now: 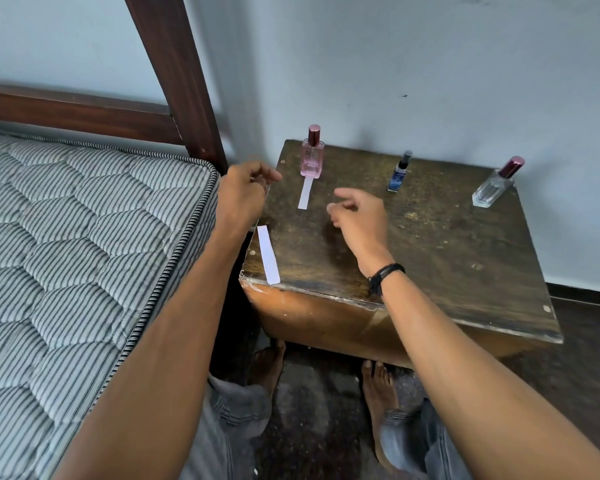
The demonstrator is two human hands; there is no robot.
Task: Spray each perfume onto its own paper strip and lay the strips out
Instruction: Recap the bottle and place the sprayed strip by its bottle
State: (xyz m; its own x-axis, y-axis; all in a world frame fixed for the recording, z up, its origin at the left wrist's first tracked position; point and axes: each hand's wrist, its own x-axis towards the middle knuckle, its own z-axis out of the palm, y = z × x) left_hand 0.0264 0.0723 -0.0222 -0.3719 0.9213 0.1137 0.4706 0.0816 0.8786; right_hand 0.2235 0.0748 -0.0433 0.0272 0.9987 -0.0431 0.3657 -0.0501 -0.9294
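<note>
Three perfumes stand along the back of a worn wooden bedside table (447,244): a pink bottle (312,157) at the left, a small blue spray bottle (398,174) in the middle, a clear bottle with a maroon cap (496,185) at the right. One white paper strip (305,192) lies just in front of the pink bottle. A second, longer strip (268,254) lies at the table's left edge. My left hand (245,190) hovers at the left edge, fingers curled and empty. My right hand (359,216) hovers over the table's middle, fingers loosely apart, holding nothing.
A striped mattress (66,237) on a dark wooden bed frame (174,74) presses against the table's left side. A pale wall stands right behind the bottles. My bare feet (378,386) rest on the dark floor under the table's front edge.
</note>
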